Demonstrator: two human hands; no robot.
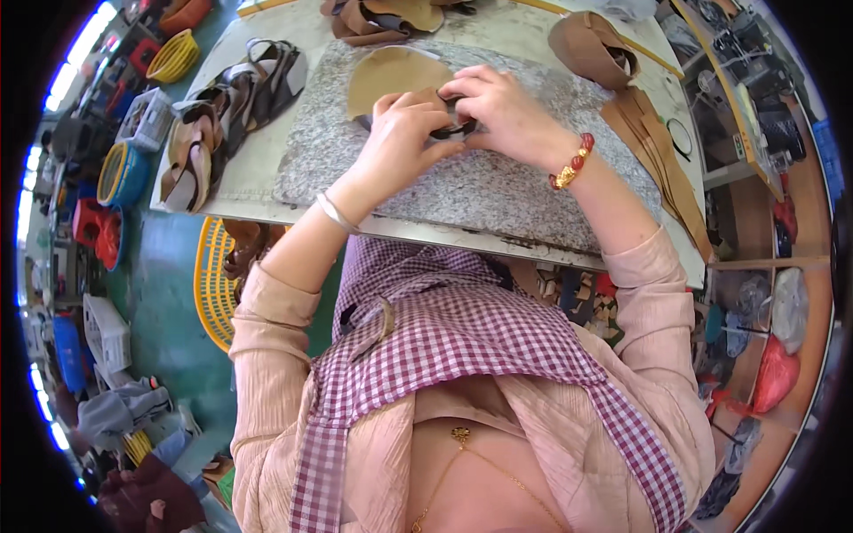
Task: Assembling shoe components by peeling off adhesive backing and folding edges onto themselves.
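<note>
Leather piece (pixel 455 127), dark, small, sits pinched between your two hands over the grey granite slab (pixel 498 191) on the workbench (pixel 258 151). Your left hand (pixel 400 133) curls its fingers closed around the near side of the piece; your right hand (pixel 498 111) closes on it from the far side, fingertips pressing down. Most of the piece is hidden by the fingers, so its shape cannot be told.

Just behind your hands, touching the slab, lies a tan oval sole cutout (pixel 391 75). A silver bangle (pixel 336 213) rides your left wrist, a red and gold bead bracelet (pixel 573 164) your right.

Further out: a row of brown strapped sandal uppers (pixel 227 115) lies along the left of the bench. More brown leather parts (pixel 378 19) are heaped at the far edge. A folded brown upper (pixel 591 49) lies at the right, with a fan of tan leather strips (pixel 653 147) trailing toward the bench corner.

Below the bench on your left, a yellow plastic basket (pixel 211 289) stands on the green floor (pixel 164 293).
</note>
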